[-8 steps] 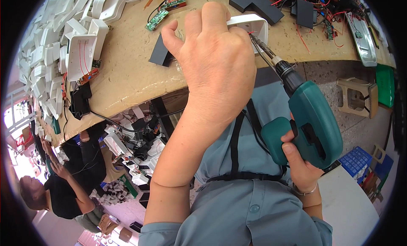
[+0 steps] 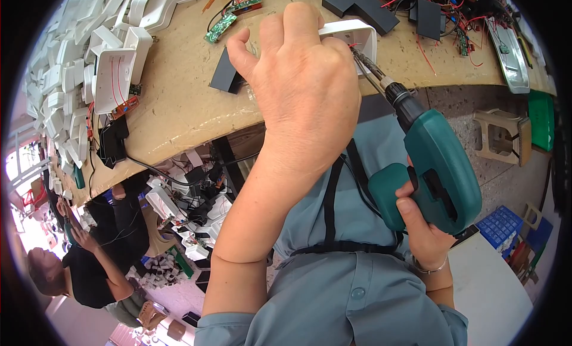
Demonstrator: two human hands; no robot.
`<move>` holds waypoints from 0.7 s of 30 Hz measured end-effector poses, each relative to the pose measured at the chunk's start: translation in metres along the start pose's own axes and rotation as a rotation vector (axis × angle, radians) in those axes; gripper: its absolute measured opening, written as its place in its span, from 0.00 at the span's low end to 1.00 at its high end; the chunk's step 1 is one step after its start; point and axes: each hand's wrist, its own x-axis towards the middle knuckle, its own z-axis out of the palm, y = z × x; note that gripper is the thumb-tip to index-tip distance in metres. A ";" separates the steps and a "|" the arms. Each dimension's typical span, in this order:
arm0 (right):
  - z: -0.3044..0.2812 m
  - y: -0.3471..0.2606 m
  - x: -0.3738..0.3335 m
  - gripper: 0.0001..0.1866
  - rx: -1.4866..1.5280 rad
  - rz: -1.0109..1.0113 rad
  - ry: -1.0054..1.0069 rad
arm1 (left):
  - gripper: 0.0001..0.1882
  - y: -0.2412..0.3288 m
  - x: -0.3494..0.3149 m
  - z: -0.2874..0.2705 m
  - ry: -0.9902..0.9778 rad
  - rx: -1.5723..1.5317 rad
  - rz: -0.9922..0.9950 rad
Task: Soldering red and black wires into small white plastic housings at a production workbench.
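Note:
My left hand (image 2: 307,87) is closed over a white plastic case (image 2: 364,39) near the table's front edge, its little finger curled out to the left. The thumb and fingertips are hidden beneath the hand. In my right hand (image 2: 422,230) is the handle of a green soldering gun (image 2: 444,167) with a black collar. Its thin metal tip reaches into the mouth of the case, beside a short end of red wire (image 2: 353,45). Whether tip and wire touch is too small to tell.
White cases (image 2: 65,90) lie heaped on the left of the brown table (image 2: 179,101). Black boxes (image 2: 360,12), a green circuit board (image 2: 221,28) and loose wires lie toward the back. A beige stool (image 2: 503,137) stands at right. Another person (image 2: 89,268) works at far left.
The soldering gun and my right hand have shifted very slightly. My left hand and the white case look the same.

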 end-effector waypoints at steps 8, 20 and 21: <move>0.008 -0.007 0.005 0.12 0.036 -0.023 0.163 | 0.05 0.000 0.000 0.000 -0.008 0.003 -0.003; -0.001 -0.005 -0.002 0.26 0.078 0.028 0.031 | 0.05 0.001 0.001 0.000 -0.028 0.017 -0.011; -0.002 -0.005 -0.002 0.27 0.060 0.020 0.019 | 0.05 0.001 0.000 0.000 -0.023 0.013 -0.010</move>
